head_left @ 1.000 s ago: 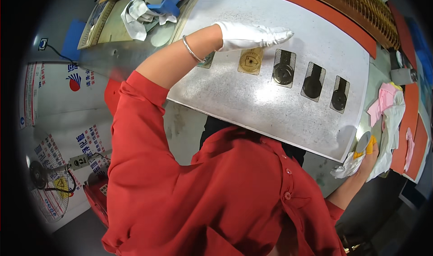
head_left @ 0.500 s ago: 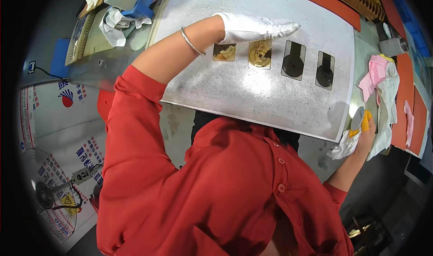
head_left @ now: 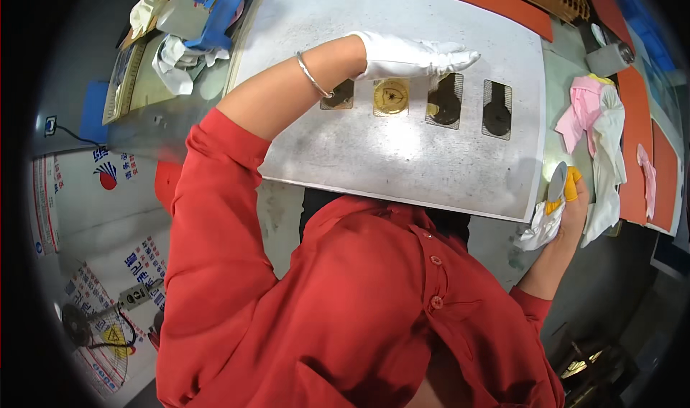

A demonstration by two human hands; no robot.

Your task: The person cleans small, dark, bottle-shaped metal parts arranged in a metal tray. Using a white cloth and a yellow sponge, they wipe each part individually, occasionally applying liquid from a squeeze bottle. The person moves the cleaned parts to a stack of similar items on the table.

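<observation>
My left hand [head_left: 420, 57], in a white glove, is held flat over the pale sheet [head_left: 302, 145] with fingers stretched out. Below it lies a row of medal-shaped pieces with mesh-patterned rectangular ends. One piece shines gold [head_left: 391, 97]; a dark piece [head_left: 447, 106] shows a gold patch, and another dark piece [head_left: 497, 115] sits to the right. My wrist partly covers the leftmost piece [head_left: 339, 95]. At the right edge, my right hand [head_left: 573, 199], with yellow finger covers, grips a flat grey disc [head_left: 557, 181] and a crumpled white cloth [head_left: 543, 230].
Pink cloth [head_left: 579, 113] and white cloth [head_left: 608, 163] lie right of the sheet, below a metal cylinder [head_left: 611, 59]. Far left are a blue tray [head_left: 223, 20] and crumpled white cloths [head_left: 172, 66]. An orange-red strip [head_left: 460, 0] borders the far edge.
The view has shifted, so the sheet appears farther left. Over the pieces, my left hand has moved a little rightward and nearer. My right hand keeps its hold on the disc and cloth.
</observation>
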